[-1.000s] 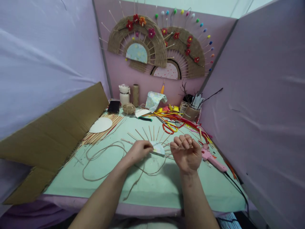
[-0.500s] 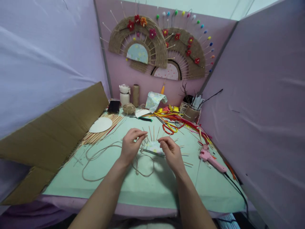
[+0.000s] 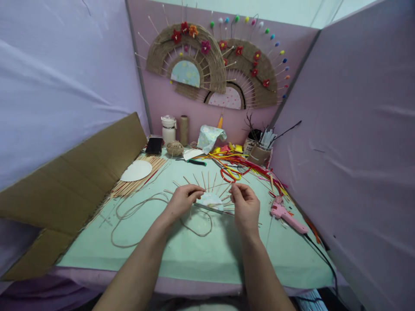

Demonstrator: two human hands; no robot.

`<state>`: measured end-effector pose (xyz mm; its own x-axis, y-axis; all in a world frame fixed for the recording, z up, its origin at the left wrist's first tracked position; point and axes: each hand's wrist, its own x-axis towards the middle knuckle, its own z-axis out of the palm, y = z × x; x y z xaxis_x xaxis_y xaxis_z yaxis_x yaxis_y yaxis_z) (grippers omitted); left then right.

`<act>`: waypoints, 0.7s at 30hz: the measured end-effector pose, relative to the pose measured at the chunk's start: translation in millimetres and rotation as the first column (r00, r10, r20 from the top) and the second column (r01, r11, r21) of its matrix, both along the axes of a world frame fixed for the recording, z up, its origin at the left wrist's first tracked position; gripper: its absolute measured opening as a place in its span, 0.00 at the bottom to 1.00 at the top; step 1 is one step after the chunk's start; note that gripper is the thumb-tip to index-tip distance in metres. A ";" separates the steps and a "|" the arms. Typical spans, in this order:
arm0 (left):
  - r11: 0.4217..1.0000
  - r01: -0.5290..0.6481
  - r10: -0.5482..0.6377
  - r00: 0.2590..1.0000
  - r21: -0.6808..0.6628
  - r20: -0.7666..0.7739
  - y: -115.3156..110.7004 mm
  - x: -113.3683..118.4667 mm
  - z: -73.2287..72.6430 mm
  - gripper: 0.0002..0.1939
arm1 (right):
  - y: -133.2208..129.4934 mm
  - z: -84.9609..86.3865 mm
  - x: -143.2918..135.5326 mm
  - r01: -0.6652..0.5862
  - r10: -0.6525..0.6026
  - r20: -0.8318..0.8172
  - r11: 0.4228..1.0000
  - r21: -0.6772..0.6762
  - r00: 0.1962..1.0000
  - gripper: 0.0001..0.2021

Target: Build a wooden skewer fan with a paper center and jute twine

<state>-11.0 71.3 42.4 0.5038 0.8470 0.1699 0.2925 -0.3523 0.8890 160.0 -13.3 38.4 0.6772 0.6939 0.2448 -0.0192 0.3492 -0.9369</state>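
Note:
A small half circle covered in pale blue patterned fabric [image 3: 210, 199] lies on the table, with thin wooden sticks [image 3: 209, 181] fanning out from its curved edge. My left hand [image 3: 184, 200] is at its left side, fingertips pinched on jute twine at the stick bases. To the right, my right hand [image 3: 247, 208] is closed, thumb against forefinger, on the same strand. Between the two hands the twine runs nearly straight across the sticks. A slack loop of twine [image 3: 203, 236] rests in front of the half circle, and more coils spread to the left.
A pink glue gun [image 3: 287, 216] with a black cord lies at right. Behind the hands are red-handled scissors [image 3: 228, 175], green-handled pliers [image 3: 196, 162] and colourful pipe cleaners. Bundled sticks under a white card [image 3: 136, 170] lie beside a cardboard sheet [image 3: 81, 162]. A twine ball [image 3: 175, 148] sits farther back.
My right hand has moved right, away from the half circle, drawing the twine out between the hands. My left hand has lowered slightly and shifted right, against the stick bases.

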 end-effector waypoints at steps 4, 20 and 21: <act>0.972 0.024 0.013 0.988 -0.234 0.155 4.1 -2.2 -0.5 0.11 | 0.9 -0.6 3.3 -0.013 0.013 -0.067 1.000 0.011 0.998 0.09; 0.734 0.308 0.197 0.757 -0.606 0.623 -31.3 30.7 -7.1 0.16 | 2.7 -4.2 -18.0 -0.239 0.291 0.259 0.947 -0.214 0.921 0.06; 0.731 0.315 0.187 0.760 -0.605 0.623 -32.8 31.9 -6.9 0.17 | 2.9 -4.8 -17.8 -0.230 0.279 0.254 0.951 -0.206 0.926 0.07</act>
